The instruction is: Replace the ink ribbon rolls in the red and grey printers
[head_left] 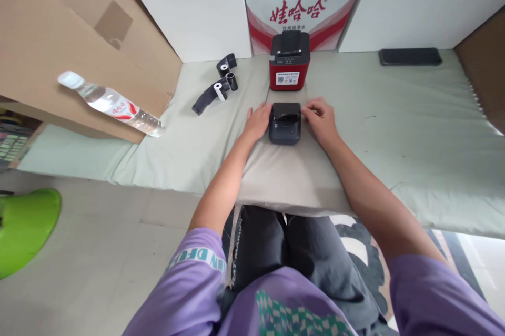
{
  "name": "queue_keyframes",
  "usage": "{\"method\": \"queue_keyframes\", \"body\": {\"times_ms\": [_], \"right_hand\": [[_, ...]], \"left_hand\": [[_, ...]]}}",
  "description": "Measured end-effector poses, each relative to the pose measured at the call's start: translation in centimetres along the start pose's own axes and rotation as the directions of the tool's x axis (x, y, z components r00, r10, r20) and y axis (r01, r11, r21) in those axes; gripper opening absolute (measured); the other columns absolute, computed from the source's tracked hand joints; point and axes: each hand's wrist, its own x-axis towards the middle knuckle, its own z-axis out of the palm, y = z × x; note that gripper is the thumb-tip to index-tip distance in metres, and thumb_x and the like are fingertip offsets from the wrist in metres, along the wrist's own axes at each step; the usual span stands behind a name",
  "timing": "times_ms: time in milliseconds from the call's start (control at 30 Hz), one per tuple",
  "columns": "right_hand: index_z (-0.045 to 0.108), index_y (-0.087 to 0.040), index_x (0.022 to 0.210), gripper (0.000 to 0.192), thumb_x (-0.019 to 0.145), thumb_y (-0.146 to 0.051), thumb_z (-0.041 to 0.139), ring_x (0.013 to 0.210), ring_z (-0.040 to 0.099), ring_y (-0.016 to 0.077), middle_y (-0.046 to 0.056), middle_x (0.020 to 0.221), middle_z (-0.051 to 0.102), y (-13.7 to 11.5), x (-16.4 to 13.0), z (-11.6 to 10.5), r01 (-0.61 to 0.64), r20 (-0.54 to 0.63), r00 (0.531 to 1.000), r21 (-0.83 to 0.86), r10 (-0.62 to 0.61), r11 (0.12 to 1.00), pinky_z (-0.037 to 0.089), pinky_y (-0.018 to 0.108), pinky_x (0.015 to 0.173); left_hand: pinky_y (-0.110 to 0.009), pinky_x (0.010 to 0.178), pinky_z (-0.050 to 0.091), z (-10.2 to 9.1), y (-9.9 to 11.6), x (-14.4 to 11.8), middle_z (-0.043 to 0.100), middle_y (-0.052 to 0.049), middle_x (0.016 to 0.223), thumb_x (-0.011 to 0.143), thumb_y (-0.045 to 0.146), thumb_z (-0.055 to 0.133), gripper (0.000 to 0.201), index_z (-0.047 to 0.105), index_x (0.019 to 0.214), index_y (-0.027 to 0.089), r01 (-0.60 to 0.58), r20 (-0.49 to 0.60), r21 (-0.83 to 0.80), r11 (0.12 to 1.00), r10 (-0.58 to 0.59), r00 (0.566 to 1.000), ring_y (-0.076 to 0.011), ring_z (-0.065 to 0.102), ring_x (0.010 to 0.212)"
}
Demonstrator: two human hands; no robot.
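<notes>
A small black label printer [284,132] lies on the cloth-covered table right in front of me. Its dark, glossy lid is at the far end, and I cannot tell whether it is fully closed. My left hand [258,122] presses against the printer's left side, its fingertips at the upper left corner. On the opposite side my right hand [321,119] is closed, thumb and forefinger pinched at the upper right edge. Just beyond stands a larger red and black receipt printer [290,65] with a white sticker on its front.
Several small rolls with black strips [221,90] lie to the left. A water bottle [114,105] leans near a large cardboard box [130,57]. White boxes [197,20] line the back. A black phone-like slab [410,57] rests at the right rear. A green stool [29,231] stands lower left.
</notes>
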Motion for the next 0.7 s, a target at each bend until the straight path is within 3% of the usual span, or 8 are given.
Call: {"method": "queue_keyframes", "body": {"times_ms": [133,267,433,533,633,700], "right_hand": [[0.070,-0.022,0.066,0.031,0.088,-0.043,0.072,0.102,0.067,0.0235,0.007,0.100,0.067,-1.4,-0.6,-0.1,0.092,0.017,0.996,-0.030,-0.092,0.995,0.060,0.044,0.095],[0.074,-0.022,0.067,0.034,0.092,-0.045,0.069,0.107,0.069,0.0249,0.008,0.112,0.071,-1.8,-0.6,-0.7,0.115,0.053,0.992,-0.012,-0.114,0.993,0.056,0.049,0.108],[0.084,-0.029,0.109,0.035,0.091,-0.056,0.072,0.123,0.066,0.0293,0.007,0.145,0.067,-1.9,-0.4,-1.4,0.172,0.244,0.956,-0.025,-0.160,0.985,0.054,0.055,0.114],[0.074,-0.032,0.138,0.060,0.083,-0.055,0.079,0.139,0.060,0.0350,0.009,0.152,0.064,-1.8,-0.4,-1.5,0.150,0.372,0.919,-0.034,-0.127,0.988,0.056,0.057,0.111],[0.070,-0.030,0.142,0.068,0.081,-0.057,0.081,0.142,0.060,0.0354,0.010,0.149,0.066,-1.6,-0.2,-1.4,0.092,0.407,0.910,-0.019,-0.076,0.996,0.058,0.055,0.111],[0.072,-0.028,0.136,0.067,0.079,-0.062,0.081,0.135,0.065,0.0337,0.012,0.145,0.069,-1.2,0.1,-1.1,0.055,0.347,0.936,0.003,-0.052,0.999,0.060,0.052,0.109]], "left_hand": [[-0.048,0.140,0.011,-0.1,0.3,-0.2,0.057,-0.006,0.164,0.113,0.032,0.008,0.065,0.058,0.154,0.023,0.013,-0.012,-0.058,0.998,-0.014,1.000,-0.0174,0.039,0.163],[-0.049,0.140,0.012,-0.1,0.4,-0.2,0.061,-0.007,0.160,0.113,0.033,0.010,0.065,0.064,0.148,0.022,-0.005,-0.034,-0.089,0.996,0.002,0.999,-0.0187,0.041,0.162],[-0.051,0.139,0.011,-0.1,0.2,-0.2,0.062,-0.007,0.160,0.113,0.035,0.010,0.065,0.066,0.146,0.023,-0.018,-0.038,-0.105,0.994,0.014,0.999,-0.0202,0.043,0.161],[-0.053,0.139,0.012,-0.1,0.2,-0.2,0.064,-0.008,0.157,0.113,0.037,0.011,0.065,0.067,0.142,0.022,-0.032,-0.051,-0.116,0.993,0.026,0.998,-0.0218,0.044,0.160],[-0.053,0.139,0.013,-0.2,0.2,-0.2,0.066,-0.007,0.154,0.113,0.038,0.012,0.064,0.069,0.140,0.024,-0.041,-0.048,-0.120,0.992,0.036,0.998,-0.0225,0.046,0.159],[-0.052,0.138,0.014,-0.2,0.3,-0.1,0.065,-0.007,0.155,0.113,0.038,0.012,0.064,0.069,0.139,0.024,-0.033,-0.048,-0.113,0.993,0.028,0.998,-0.0222,0.047,0.158]]}}
